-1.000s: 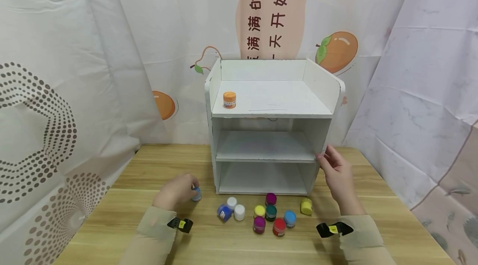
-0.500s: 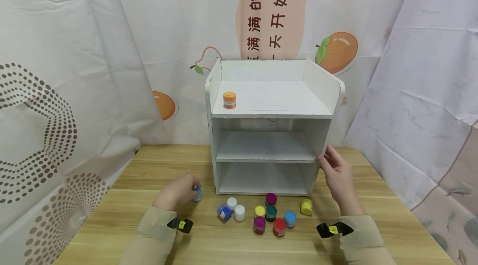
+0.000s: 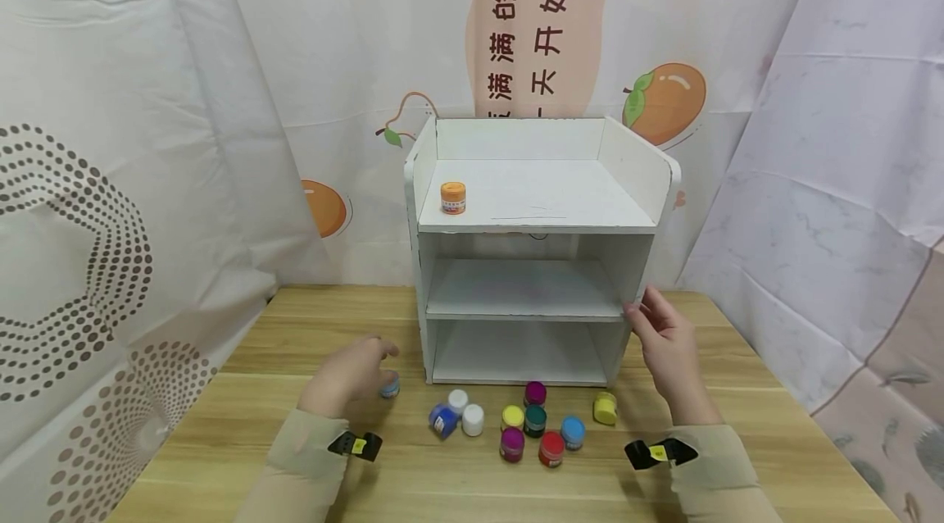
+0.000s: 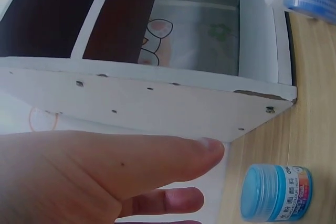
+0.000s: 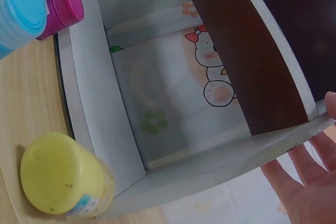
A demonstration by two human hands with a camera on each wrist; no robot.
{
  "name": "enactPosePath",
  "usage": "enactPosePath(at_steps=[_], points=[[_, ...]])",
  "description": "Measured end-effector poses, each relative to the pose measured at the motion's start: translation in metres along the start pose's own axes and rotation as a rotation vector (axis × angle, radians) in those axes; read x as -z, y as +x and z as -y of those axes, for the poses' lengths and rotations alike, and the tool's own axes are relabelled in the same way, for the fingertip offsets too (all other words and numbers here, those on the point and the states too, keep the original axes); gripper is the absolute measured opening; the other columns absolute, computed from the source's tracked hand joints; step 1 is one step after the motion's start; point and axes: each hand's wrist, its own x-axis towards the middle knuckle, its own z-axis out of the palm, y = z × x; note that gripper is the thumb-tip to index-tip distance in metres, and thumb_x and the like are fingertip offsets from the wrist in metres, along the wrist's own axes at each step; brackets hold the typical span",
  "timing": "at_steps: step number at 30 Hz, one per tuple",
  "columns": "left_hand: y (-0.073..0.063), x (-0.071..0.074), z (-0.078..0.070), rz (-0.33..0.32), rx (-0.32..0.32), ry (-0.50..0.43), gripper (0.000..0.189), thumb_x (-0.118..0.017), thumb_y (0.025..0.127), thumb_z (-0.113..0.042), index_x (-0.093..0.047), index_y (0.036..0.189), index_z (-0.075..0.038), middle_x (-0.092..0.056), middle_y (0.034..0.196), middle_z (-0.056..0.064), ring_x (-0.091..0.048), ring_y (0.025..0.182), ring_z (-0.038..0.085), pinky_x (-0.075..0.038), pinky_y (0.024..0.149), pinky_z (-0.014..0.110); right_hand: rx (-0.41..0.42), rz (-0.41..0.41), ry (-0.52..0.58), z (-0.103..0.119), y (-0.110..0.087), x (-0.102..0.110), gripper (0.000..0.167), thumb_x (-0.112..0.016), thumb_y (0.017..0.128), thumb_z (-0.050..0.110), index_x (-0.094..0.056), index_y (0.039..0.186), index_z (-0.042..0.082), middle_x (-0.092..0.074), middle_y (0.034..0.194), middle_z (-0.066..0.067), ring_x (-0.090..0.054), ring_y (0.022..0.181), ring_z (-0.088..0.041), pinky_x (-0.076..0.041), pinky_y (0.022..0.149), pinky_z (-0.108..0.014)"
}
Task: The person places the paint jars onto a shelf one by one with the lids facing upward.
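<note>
My left hand (image 3: 352, 373) hovers with straightened fingers beside a small light-blue paint jar (image 3: 390, 388) left of the white shelf unit (image 3: 537, 229). In the left wrist view this paint jar (image 4: 276, 192) stands apart from the thumb and fingers, its label showing. My right hand (image 3: 669, 347) grips the unit's right side panel at middle-shelf height. The right wrist view shows the thumb at the panel's front edge and the fingers (image 5: 307, 166) against its outer side. An orange paint jar (image 3: 453, 198) sits at the left of the top shelf.
Before the unit lie a dark blue jar (image 3: 443, 420), white jars (image 3: 473, 420), a yellow jar (image 3: 512, 417), a green jar (image 3: 535, 420), purple jars (image 3: 512, 443), a red jar (image 3: 551, 449) and another light-blue jar (image 3: 572, 432). A yellow jar (image 3: 605, 408) lies near the unit's right foot.
My left hand nudged the light-blue paint jar slightly right, then let go of it and lifted a little, its fingers straightening. My right hand has stayed on the shelf unit.
</note>
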Motion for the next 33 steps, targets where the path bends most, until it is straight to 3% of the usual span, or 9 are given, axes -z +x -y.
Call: enactPosePath(at_steps=[8,16,33], points=[[0.002,-0.005,0.002,0.013,0.016,0.005,0.041,-0.079,0.087,-0.015,-0.070,0.127,-0.009,-0.066,0.118,0.008,-0.064,0.104,0.027,-0.053,0.086,0.049,0.008,0.004,0.004,0.000,0.000,0.000,0.050,-0.061,0.103,0.011,-0.048,0.151,0.004,-0.049,0.147,-0.024,-0.056,0.118,-0.001,-0.049,0.090,-0.014],[0.006,-0.013,0.009,0.026,0.031,-0.031,0.039,-0.084,0.083,-0.016,-0.073,0.118,-0.004,-0.067,0.107,0.005,-0.058,0.084,0.017,-0.053,0.078,0.042,0.003,0.007,0.007,-0.001,0.000,0.000,0.050,-0.061,0.103,0.012,-0.047,0.151,0.004,-0.047,0.148,-0.025,-0.055,0.118,-0.001,-0.049,0.090,-0.014],[0.007,-0.016,0.010,0.032,0.014,-0.027,0.028,-0.085,0.083,-0.017,-0.075,0.108,-0.007,-0.067,0.097,0.001,-0.056,0.080,0.017,-0.052,0.073,0.039,0.008,0.005,0.007,-0.001,0.000,0.000,0.049,-0.060,0.103,0.011,-0.048,0.150,0.003,-0.050,0.146,-0.023,-0.056,0.117,-0.001,-0.050,0.089,-0.015]])
